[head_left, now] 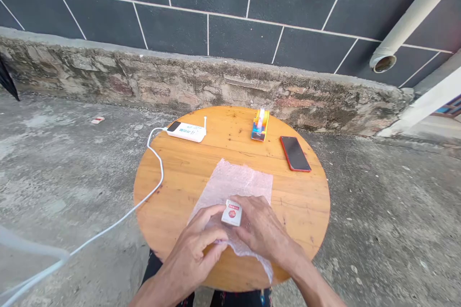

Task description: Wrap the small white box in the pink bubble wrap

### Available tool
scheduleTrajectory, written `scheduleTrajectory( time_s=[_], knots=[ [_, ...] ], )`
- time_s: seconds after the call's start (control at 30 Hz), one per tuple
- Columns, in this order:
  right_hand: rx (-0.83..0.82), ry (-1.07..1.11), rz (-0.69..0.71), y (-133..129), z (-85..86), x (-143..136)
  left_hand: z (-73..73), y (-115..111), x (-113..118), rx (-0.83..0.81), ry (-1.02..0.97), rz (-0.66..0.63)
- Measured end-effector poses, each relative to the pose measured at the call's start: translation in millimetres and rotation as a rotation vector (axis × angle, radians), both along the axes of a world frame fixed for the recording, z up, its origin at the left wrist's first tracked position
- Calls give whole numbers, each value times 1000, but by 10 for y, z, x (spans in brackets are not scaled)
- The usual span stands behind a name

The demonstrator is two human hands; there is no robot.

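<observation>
A small white box (231,213) with red print lies on a sheet of pinkish bubble wrap (239,180) on the round wooden table. My left hand (196,244) is at the box's left side, its index fingertip by the box edge and its thumb and another finger pinching the near edge of the wrap. On the right of the box, my right hand (261,228) curves over the wrap, with fingertips against the box's upper right edge and the thumb lower down.
A white device (187,131) with a white cable sits at the table's back left. Towards the back stands a yellow and blue tape dispenser (260,125). A red-edged phone (295,153) lies at the right. Behind is a stone-based wall (173,79).
</observation>
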State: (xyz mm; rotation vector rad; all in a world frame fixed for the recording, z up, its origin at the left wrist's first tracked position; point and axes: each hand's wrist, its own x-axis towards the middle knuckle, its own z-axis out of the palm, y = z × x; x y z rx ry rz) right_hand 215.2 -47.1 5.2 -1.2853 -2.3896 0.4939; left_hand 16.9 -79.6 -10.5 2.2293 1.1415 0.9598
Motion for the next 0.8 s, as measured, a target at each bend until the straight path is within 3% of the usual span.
scheduleTrajectory(
  time_s=[0.3,0.53,0.63,0.8],
  knots=[
    [-63,40,-56,55,-28,80,28,72,43,-53,-13,11],
    [-337,474,-131,-29,-17,420,57,423,199,-142,-28,22],
    [-309,464,-164,-92,6,457,46,533,226,-204,-78,-20],
    [-291,427,-372,-152,-231,298,56,578,244,-317,-103,3]
  ],
)
